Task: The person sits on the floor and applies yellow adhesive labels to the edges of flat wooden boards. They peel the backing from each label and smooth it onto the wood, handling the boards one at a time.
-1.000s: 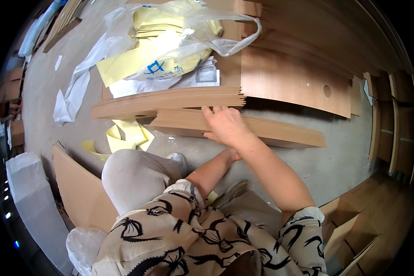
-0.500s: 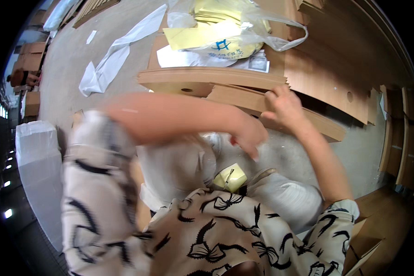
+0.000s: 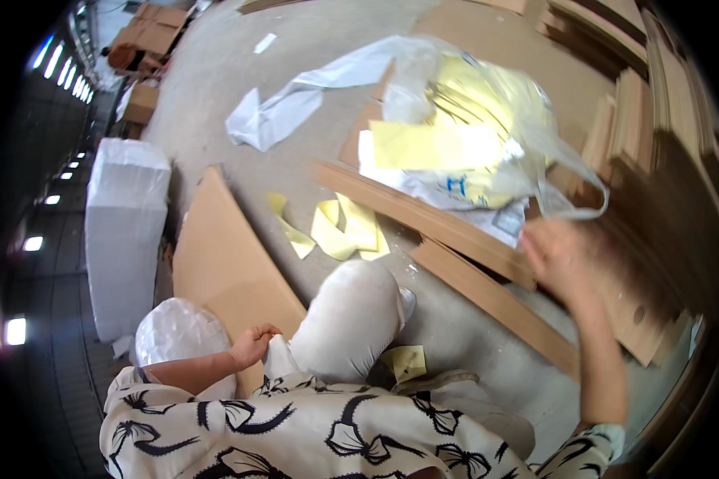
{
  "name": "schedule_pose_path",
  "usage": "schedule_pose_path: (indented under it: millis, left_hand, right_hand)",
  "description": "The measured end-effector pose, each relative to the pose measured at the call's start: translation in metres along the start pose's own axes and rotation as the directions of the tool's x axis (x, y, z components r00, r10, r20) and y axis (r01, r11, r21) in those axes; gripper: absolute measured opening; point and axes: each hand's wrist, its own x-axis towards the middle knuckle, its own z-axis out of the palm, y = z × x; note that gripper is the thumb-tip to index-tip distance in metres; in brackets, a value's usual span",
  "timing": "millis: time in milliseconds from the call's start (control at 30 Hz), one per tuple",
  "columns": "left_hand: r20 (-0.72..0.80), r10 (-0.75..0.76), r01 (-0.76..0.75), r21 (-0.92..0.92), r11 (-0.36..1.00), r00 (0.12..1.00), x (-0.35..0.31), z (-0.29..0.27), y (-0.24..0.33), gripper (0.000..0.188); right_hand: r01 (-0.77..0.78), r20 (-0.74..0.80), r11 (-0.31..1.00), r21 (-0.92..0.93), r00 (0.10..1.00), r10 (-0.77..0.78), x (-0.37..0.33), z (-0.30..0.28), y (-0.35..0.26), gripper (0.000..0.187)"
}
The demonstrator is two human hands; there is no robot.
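Down at my left side, my left hand [image 3: 253,347] is closed beside my pale trouser leg [image 3: 351,319], over the edge of a large brown board [image 3: 224,247]. Whatever lies in its fingers is hidden. My right hand [image 3: 555,255] is blurred by motion, near the right end of a stack of long wooden strips [image 3: 431,223]. Another long strip [image 3: 495,311] lies nearer to me. Just beyond the right hand sits a clear plastic bag [image 3: 567,172] of yellow sheets [image 3: 471,104]. One yellow sheet [image 3: 431,146] lies across its front, over white papers.
Crumpled yellow strips [image 3: 345,231] lie on the floor ahead of my knee. A white plastic sheet [image 3: 295,100] trails toward the bag. Tall white wrapped packs [image 3: 124,239] stand at the left. Stacked boards [image 3: 639,120] line the right. A person [image 3: 128,60] is far off at upper left.
My view has turned, bringing the floor on the left into sight. My left hand has moved from above my lap to beside my left leg. My right hand has come off the strip.
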Motion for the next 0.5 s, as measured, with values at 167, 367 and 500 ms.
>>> schedule_pose_path:
  millis: [167,367,500]
  left_hand:
    - [-0.093,-0.265,0.276,0.141,0.951,0.960,-0.130,-0.045,0.050,0.024]
    - [0.245,-0.125,0.071,0.219,0.973,0.962,-0.223,-0.077,-0.002,0.029]
    - [0.572,0.148,-0.226,0.067,0.972,0.806,-0.272,-0.104,0.003,0.032]
  right_hand:
    - [-0.160,0.300,0.983,0.087,0.945,0.127,-0.003,0.032,-0.046,0.013]
    - [-0.322,0.311,0.872,0.368,0.927,0.211,0.033,0.027,-0.149,0.015]
    - [-0.455,0.358,0.802,0.387,0.876,0.324,0.016,-0.020,-0.190,0.016]
